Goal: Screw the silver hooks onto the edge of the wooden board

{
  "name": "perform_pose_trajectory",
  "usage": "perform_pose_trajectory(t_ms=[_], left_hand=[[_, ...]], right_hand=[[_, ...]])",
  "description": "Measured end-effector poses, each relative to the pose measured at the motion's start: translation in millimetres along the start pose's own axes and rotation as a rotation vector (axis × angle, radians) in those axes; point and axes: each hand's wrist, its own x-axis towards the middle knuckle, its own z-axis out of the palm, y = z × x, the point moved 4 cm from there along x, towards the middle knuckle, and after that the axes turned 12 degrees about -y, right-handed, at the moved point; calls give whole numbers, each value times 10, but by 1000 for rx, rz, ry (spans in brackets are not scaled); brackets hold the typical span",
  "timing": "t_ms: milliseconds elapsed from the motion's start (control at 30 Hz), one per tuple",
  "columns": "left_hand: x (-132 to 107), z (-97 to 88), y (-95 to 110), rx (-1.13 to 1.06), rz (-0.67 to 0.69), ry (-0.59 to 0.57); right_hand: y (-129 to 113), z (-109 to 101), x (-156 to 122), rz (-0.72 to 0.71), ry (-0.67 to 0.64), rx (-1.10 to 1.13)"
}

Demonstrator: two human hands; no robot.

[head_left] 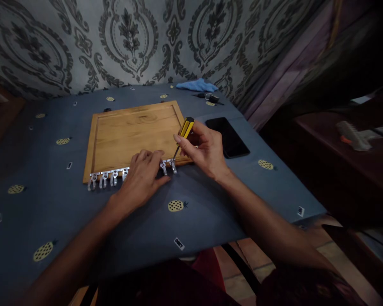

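A metal hook rail [114, 173] with several silver hooks lies along the near edge of a framed wooden board [137, 131]. My left hand [143, 172] rests over the middle of the rail, fingers on the board and thumb on the near side, holding the rail against the edge. Part of the rail is hidden beneath it. Between the fingertips of my right hand [207, 148] is a screwdriver [187, 127] with a yellow and black handle. It is tilted, and its tip meets the rail by the rightmost hook; any screw there is too small to make out.
A black phone [228, 138] lies right of the board, close to my right hand. Farther back are a blue cloth [196, 85] and a dark key-like bunch [210, 97]. The pineapple-print tablecloth [115, 250] covers the table, with a patterned curtain [127, 42] behind.
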Motion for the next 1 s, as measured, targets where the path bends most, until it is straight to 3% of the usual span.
perform_pose_trajectory(t_ms=[633, 1000], left_hand=[[-3, -94, 30, 37, -6, -38], [156, -40, 129, 30, -9, -47]], right_hand=[[-20, -6, -4, 19, -10, 12], [-4, -1, -8, 23, -5, 8]])
